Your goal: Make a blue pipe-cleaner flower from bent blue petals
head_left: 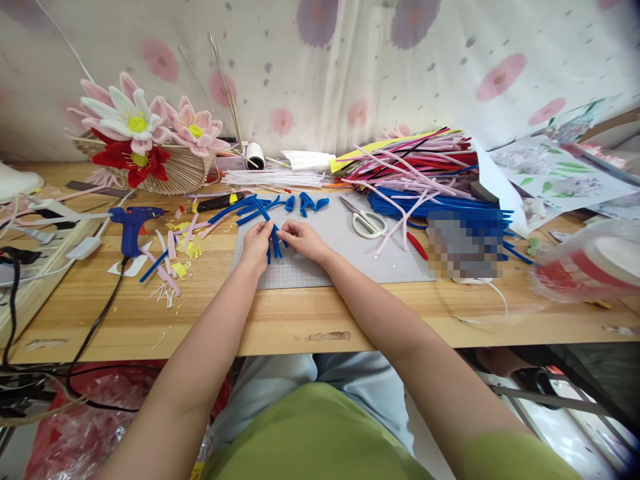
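Observation:
Blue pipe cleaners [275, 241] are held between my two hands over the grey cutting mat [345, 263]. My left hand [257, 245] is closed on them, thumb and fingers pinched, with blue ends sticking out above and below. From the other side my right hand [303, 239] pinches at the same pipe cleaners, its fingertips partly hidden. Just beyond the hands lie several bent and curled blue pieces [310, 203] on the mat. Scissors with pale handles [369, 223] rest to the right, points toward the back.
At left are a blue glue gun [131, 227], yellow and pink scraps [183, 250] and a power strip [43, 260]. Fuzzy flowers [137, 123] stand behind. Bundled blue pipe cleaners [400, 208] lie back right, near a plastic tub [590, 260]. A black-and-yellow cutter [217, 203] lies behind the mat.

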